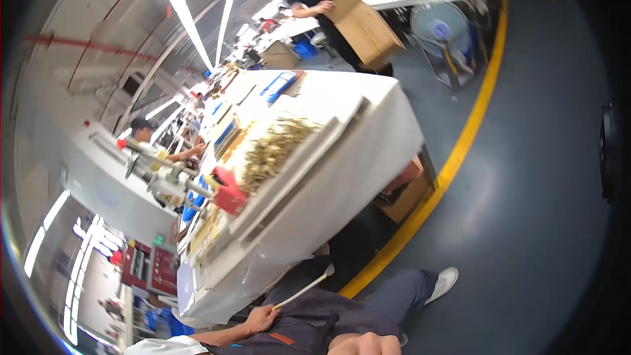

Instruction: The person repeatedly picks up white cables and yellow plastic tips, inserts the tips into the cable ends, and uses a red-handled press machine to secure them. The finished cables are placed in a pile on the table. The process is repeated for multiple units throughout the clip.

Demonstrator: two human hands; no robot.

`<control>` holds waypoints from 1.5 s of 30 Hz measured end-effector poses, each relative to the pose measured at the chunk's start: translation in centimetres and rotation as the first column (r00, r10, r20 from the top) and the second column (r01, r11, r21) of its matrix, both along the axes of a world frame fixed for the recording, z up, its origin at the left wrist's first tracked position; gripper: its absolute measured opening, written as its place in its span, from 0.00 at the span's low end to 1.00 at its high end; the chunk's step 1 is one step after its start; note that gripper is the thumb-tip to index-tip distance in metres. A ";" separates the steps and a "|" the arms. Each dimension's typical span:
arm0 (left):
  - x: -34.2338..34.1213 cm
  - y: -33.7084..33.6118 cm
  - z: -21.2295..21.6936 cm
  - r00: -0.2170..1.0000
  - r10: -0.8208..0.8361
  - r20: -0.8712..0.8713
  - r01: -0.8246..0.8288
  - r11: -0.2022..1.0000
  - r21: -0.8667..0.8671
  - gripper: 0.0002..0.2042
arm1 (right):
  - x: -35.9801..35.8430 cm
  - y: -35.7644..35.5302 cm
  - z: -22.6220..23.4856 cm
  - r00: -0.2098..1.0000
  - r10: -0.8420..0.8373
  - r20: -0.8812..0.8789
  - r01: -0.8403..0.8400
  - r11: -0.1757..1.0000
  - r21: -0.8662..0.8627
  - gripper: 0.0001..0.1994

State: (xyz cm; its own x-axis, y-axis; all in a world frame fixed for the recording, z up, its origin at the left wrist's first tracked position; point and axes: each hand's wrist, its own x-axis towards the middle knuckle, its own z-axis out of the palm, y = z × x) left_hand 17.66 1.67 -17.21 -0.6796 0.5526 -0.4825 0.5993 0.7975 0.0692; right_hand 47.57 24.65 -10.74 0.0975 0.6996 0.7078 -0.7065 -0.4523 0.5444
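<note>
My left hand point(261, 319) is closed around the lower end of a thin pale stick point(301, 291) with a wider whitish tip. The stick slants up and to the right across my dark apron point(299, 322). At the bottom edge, my right hand point(365, 344) shows its knuckles in a closed fist, partly cut off by the frame; whether anything is in it is hidden. Both hands are below and apart from the white-covered table point(348, 164). On that table lies a heap of small yellowish-brown pieces point(276, 148) beside a red object point(229, 192).
A machine with metal rods point(167, 181) stands along the table's left side. Beyond the far end, a person holds an open cardboard box point(365, 29). A round floor fan point(442, 29) stands at the upper right. A yellow line point(460, 158) curves along the grey floor.
</note>
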 end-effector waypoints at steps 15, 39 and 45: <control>-5.9 -12.3 -5.8 0.993 0.009 0.118 -0.058 0.906 0.420 0.15 | -19.6 -9.3 12.8 0.940 0.020 0.340 -0.098 0.972 0.213 0.09; -9.2 -12.6 -2.7 0.997 0.042 0.060 -0.072 0.734 0.676 0.14 | -30.8 15.3 22.4 -0.791 -0.462 -0.401 -0.536 0.208 0.818 0.16; -9.9 -13.5 -4.0 0.998 0.024 0.062 -0.060 0.737 0.673 0.15 | -29.9 15.6 20.7 -0.788 -0.465 -0.404 -0.559 0.263 0.786 0.16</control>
